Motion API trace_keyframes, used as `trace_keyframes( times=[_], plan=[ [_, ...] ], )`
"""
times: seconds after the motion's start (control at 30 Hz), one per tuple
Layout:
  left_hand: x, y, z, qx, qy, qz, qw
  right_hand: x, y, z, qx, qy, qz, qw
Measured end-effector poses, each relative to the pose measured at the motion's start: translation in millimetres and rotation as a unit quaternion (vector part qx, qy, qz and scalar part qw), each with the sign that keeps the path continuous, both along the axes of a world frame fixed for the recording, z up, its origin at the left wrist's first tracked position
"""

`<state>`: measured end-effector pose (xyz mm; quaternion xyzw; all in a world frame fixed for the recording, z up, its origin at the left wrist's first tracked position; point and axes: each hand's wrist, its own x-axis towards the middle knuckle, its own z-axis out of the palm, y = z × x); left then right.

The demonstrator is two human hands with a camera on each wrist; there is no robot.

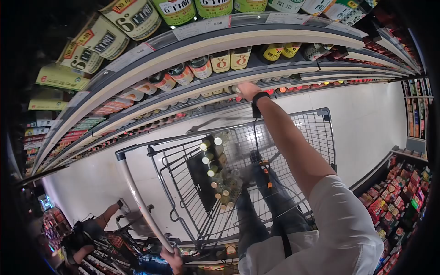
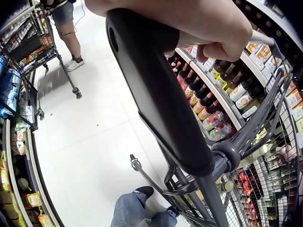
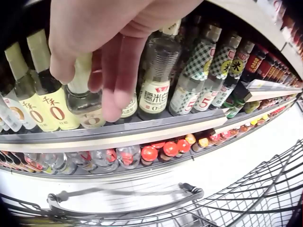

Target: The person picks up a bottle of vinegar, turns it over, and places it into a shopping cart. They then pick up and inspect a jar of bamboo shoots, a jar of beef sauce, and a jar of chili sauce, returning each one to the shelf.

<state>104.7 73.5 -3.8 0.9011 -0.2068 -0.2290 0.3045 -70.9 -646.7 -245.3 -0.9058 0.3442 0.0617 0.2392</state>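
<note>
At a shelf of bottles, my right hand (image 3: 113, 42) has thumb and forefinger around the pale-capped neck of a clear glass bottle (image 3: 86, 106); the other fingers hang down beside it. That bottle stands in the row, between bottles with yellow labels (image 3: 57, 113) and a bottle with a white label (image 3: 155, 97). In the head view the right hand (image 1: 249, 90) reaches past the cart's far side. My left hand (image 1: 172, 261) grips the handle bar (image 1: 140, 201) of a shopping cart, beside its black end piece (image 2: 161, 94) in the left wrist view.
Several capped bottles (image 1: 222, 183) lie grouped inside the wire cart (image 1: 316, 137). Above the reached row, another shelf (image 1: 238, 34) juts out with larger labelled bottles. A person's leg (image 2: 70, 38) and another cart (image 2: 28, 47) are behind. Packaged goods (image 1: 394, 206) fill a right-hand display.
</note>
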Motion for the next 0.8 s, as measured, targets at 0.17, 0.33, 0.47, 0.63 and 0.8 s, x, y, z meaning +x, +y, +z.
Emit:
trace_keyframes(
  times=[0.17,0.33,0.47,0.63,0.8],
  plan=[
    [1,2,-1,0.013,0.002,0.015,1.000,-7,6,20,-0.046,0.071,0.028,0.996],
    [1,-2,7,0.057,-0.046,-0.024,0.997,-9,7,79,-0.074,0.119,0.158,0.977],
    [-5,-10,10,0.059,-0.095,-0.019,0.994,-17,7,105,-0.067,0.100,0.186,0.975],
    [1,1,5,0.088,-0.060,-0.014,0.994,-49,32,178,-0.114,0.060,0.261,0.957],
    [-11,-15,27,0.012,-0.137,-0.029,0.990,-96,85,300,-0.220,0.038,0.291,0.930]
  ],
)
